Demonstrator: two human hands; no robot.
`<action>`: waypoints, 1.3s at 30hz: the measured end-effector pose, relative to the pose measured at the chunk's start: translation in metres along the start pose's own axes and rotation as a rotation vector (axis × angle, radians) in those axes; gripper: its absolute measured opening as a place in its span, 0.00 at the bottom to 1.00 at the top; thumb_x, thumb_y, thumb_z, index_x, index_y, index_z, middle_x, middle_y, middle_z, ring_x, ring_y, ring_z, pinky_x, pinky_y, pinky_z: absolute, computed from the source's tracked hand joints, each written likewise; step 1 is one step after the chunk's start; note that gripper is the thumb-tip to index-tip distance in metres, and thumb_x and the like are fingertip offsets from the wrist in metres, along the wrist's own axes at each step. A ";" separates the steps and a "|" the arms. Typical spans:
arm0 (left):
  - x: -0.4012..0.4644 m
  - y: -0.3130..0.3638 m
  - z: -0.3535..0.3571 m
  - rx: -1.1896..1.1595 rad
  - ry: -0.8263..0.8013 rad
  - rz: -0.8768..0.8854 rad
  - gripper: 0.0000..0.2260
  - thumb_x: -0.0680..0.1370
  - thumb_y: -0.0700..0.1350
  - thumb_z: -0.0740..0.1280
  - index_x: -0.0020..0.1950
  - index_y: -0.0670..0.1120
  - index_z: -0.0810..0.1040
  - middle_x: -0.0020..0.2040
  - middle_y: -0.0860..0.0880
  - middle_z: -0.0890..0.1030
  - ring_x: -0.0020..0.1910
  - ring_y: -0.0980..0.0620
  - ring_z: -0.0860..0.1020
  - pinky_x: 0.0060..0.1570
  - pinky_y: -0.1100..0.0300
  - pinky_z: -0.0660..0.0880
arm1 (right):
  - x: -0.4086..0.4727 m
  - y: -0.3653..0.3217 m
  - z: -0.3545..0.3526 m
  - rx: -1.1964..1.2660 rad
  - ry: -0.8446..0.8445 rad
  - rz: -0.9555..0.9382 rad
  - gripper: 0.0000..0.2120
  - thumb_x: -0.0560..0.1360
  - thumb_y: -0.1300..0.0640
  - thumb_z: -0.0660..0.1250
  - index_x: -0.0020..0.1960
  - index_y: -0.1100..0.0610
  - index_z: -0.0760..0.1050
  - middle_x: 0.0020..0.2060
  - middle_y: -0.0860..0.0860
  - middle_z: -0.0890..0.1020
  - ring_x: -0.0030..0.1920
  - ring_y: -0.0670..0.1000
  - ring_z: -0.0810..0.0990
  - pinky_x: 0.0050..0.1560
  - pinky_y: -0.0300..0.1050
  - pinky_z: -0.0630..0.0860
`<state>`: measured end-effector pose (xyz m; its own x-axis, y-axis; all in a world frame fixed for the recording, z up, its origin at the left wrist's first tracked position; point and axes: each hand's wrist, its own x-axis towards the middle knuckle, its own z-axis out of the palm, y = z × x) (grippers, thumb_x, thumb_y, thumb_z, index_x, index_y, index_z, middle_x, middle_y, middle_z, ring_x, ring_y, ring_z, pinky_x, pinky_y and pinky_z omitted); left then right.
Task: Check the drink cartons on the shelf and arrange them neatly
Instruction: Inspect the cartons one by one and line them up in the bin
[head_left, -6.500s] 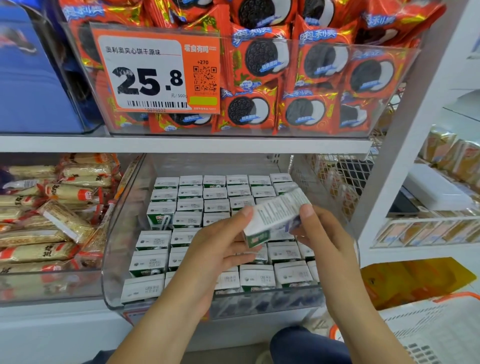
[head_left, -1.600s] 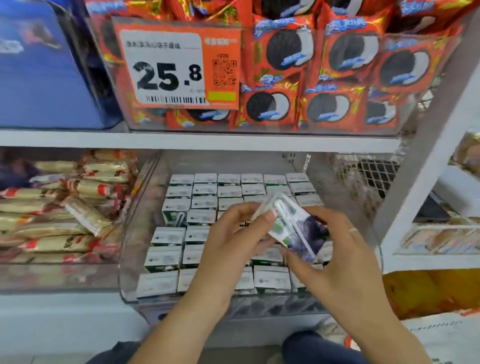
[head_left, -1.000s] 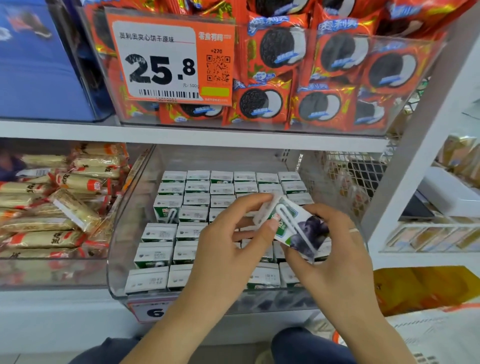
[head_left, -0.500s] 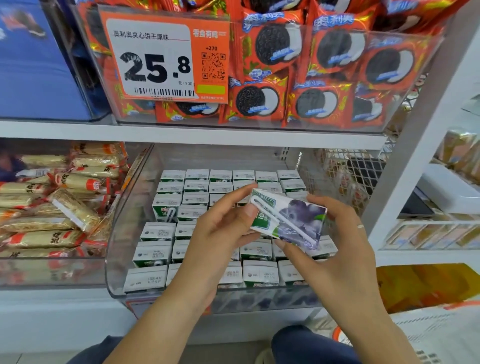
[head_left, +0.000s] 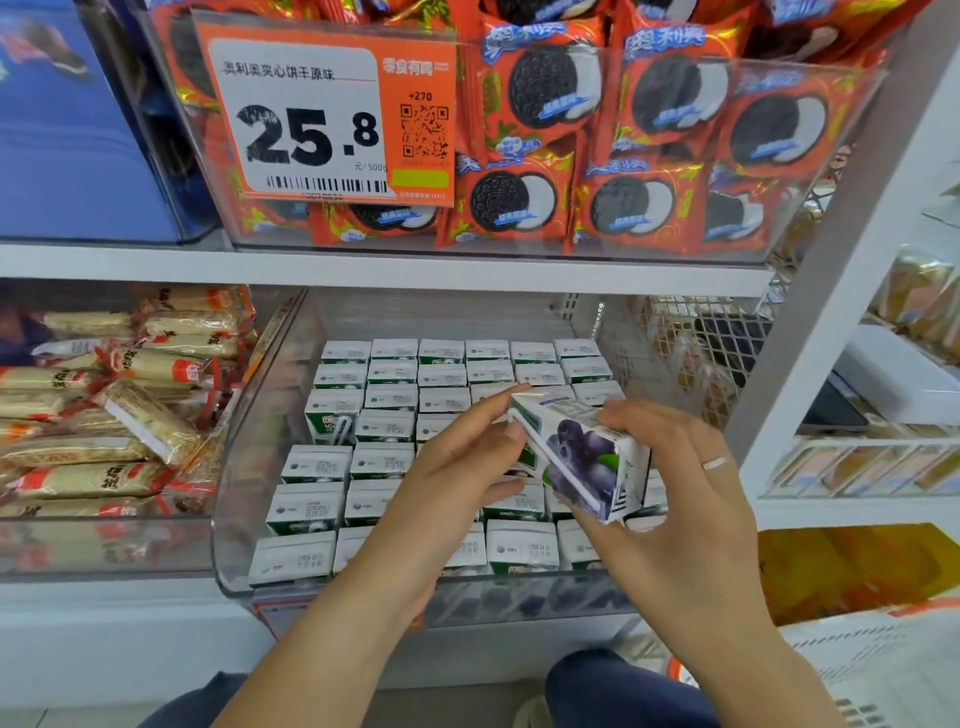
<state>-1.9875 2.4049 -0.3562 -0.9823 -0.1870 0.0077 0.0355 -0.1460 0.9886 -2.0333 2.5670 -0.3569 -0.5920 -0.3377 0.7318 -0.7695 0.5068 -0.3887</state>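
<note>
Both hands at centre frame, sharing one drink carton (head_left: 582, 457) lifted clear above the bin. Left hand (head_left: 457, 467) at the carton's upper-left end, fingertips pinching the top edge, index finger stretched over it toward the rows behind. Right hand (head_left: 670, 483) cupped round the carton's right and lower end, fingers curled over the far side, thumb beneath, a ring on one finger. Carton tilted, long axis running from upper left down to lower right, blueberry-printed face turned to the camera. Right hand carrying more of the hold and nearer the gap; left hand only steadying.

Directly below and behind: clear plastic bin (head_left: 234, 519) on the lower shelf (head_left: 389, 273), packed with rows of matching cartons (head_left: 395, 374) standing upright, white tops up. Open slot judged to lie under the hands at the bin's right centre, hidden by them. Return would call for swinging the long axis upright and lowering straight down.

Against half a second ago: carton rolled further, more of the blueberry face showing, straw side turned away, low end dropped toward the bin.

Outward: wrapped snack bars (head_left: 104, 426) at left, price tag (head_left: 322, 114) and cookie packs (head_left: 649, 156) in the upper shelf's bin.
</note>
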 end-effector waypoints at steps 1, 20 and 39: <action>0.000 0.000 -0.001 -0.004 -0.003 -0.006 0.13 0.78 0.48 0.65 0.60 0.62 0.79 0.55 0.59 0.83 0.56 0.59 0.80 0.55 0.61 0.78 | 0.001 -0.001 0.000 0.017 -0.010 0.022 0.27 0.62 0.56 0.78 0.59 0.52 0.73 0.54 0.45 0.75 0.56 0.47 0.72 0.57 0.30 0.66; -0.001 0.000 -0.002 -0.131 -0.069 -0.004 0.20 0.67 0.53 0.75 0.57 0.50 0.82 0.54 0.50 0.84 0.55 0.53 0.81 0.54 0.63 0.77 | 0.011 -0.010 -0.014 0.775 -0.132 0.637 0.20 0.63 0.42 0.73 0.52 0.48 0.80 0.44 0.45 0.85 0.46 0.43 0.83 0.43 0.30 0.76; 0.002 -0.007 0.011 -0.147 -0.118 -0.244 0.22 0.74 0.57 0.65 0.64 0.48 0.76 0.56 0.45 0.83 0.53 0.46 0.83 0.56 0.53 0.79 | 0.004 -0.012 -0.007 0.412 0.110 0.436 0.19 0.59 0.40 0.76 0.48 0.34 0.75 0.44 0.36 0.82 0.47 0.40 0.80 0.45 0.29 0.75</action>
<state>-1.9913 2.4161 -0.3615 -0.9794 -0.0160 -0.2011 -0.1861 -0.3137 0.9311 -2.0244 2.5650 -0.3453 -0.8622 -0.0733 0.5013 -0.5041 0.2237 -0.8342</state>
